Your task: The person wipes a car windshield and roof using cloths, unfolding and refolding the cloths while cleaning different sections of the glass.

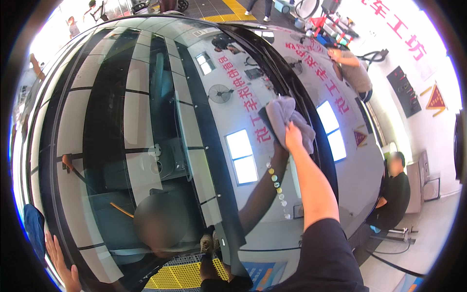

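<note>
My right hand (294, 138) grips a folded grey towel (281, 116). The towel lies against the lower part of a dark car's windshield (219, 160), close to the black cowl (321, 160) at its base. At the lower left, my left hand (60, 260) rests flat at the roof edge with its fingers spread and nothing in it. A dark blue cloth (33, 228) lies just beyond those fingers. Reflections of ceiling panels, windows and my arm cover the glass. A row of small round stickers (279, 190) shows near the windshield's lower corner.
The glossy hood (354, 186) extends to the right. One person (352, 71) leans at its far side; another person (396, 197) is low by the car's front. Equipment (328, 29) stands by the far wall. Yellow floor grating (175, 275) lies below me.
</note>
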The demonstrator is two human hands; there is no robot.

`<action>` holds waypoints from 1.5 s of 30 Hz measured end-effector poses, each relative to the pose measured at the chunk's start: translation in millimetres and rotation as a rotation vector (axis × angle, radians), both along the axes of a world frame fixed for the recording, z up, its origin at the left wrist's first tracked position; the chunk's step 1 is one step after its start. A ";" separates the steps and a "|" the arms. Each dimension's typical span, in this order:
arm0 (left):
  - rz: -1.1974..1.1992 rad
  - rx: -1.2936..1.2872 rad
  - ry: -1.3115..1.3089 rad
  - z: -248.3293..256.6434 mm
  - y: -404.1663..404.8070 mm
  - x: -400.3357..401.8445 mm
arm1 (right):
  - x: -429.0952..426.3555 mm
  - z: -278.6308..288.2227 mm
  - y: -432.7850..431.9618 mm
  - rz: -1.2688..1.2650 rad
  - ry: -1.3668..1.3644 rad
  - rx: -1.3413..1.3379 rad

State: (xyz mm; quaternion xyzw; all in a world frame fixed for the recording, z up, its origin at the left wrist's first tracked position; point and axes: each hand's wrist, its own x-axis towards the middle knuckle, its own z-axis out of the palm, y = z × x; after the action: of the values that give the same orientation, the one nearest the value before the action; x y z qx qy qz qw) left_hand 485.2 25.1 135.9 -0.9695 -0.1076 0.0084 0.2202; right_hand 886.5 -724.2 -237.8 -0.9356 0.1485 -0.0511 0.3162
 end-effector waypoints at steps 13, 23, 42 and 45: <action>-0.005 -0.117 -0.003 31.9 -35.0 9.2 | -124.5 139.0 175.7 0.834 -0.314 -0.021; -0.165 -0.251 -0.058 53.2 -46.3 15.9 | -53.7 277.7 447.7 0.853 -0.527 -0.129; -0.117 -0.272 -0.051 58.6 -41.4 -2.6 | 7.0 22.8 136.6 0.167 -0.098 0.010; -0.176 -0.292 -0.054 46.9 -27.7 6.3 | -106.1 -65.9 -41.3 0.286 -0.183 -0.365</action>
State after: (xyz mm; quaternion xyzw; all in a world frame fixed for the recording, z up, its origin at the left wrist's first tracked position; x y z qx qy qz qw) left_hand 491.5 -2.6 182.8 -0.9967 -0.0257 -0.0212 0.0739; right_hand 780.4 -765.5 -303.7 -0.9802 -0.0263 -0.1165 0.1579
